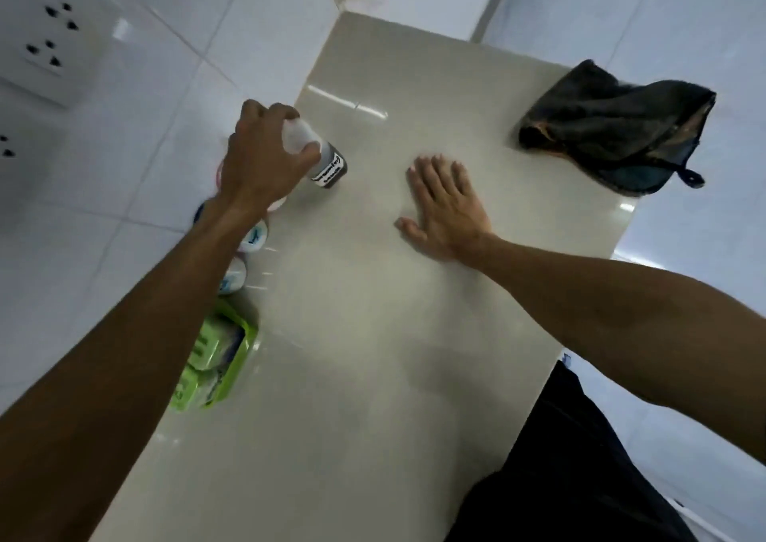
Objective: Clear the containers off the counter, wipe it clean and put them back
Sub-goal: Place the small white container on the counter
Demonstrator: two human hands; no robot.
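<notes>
Two hands work over the worktop (373,334): the left hand (259,160) has its fingers wrapped around a white-capped dark bottle (321,160) at the left edge (other containers (232,280) beside it), the right hand (445,209) lies flat, fingers spread; a dark cloth (613,127) sits far right.
</notes>
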